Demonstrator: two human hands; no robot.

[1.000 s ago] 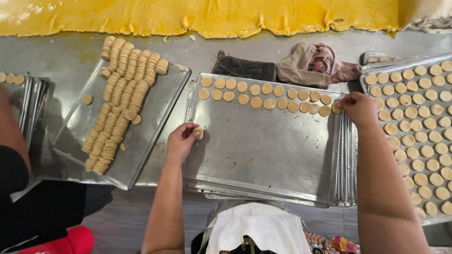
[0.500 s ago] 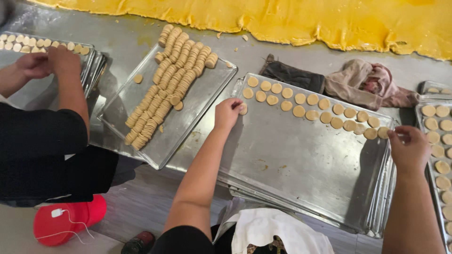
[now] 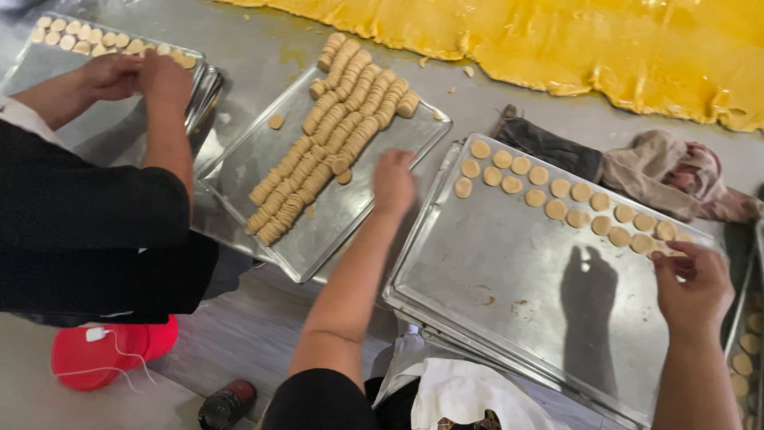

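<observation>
Over the gap between two trays, our left hand [image 3: 394, 181] hangs with its back to us and the fingers curled down. We cannot tell whether it holds anything. Just beside its fingertips lies a loose dough round [image 3: 344, 177], and beyond that are the stacked rolls of rounds [image 3: 334, 135], lying in slanted rows on the middle tray [image 3: 342, 235].

Our right hand [image 3: 694, 280] is half closed at the far right of the large tray [image 3: 509, 302]. Its thumb and fingertips are pinched at the last round in the laid-out row [image 3: 557, 197], which runs in two lines along the tray's far edge. Whether that round is gripped or only touched is unclear.

We judge the step in hand to be laying rounds flat in rows: one hand at the supply, the other at the row's end. The next move calls for a clean pinch of a few rounds off a stack without toppling its neighbours, then an even gap on the bare metal.

Farther out, a co-worker's hands [image 3: 135, 76] work at another tray [image 3: 40, 72] to the left. A yellow dough sheet [image 3: 637, 48] and crumpled cloths [image 3: 676, 171] lie beyond.
</observation>
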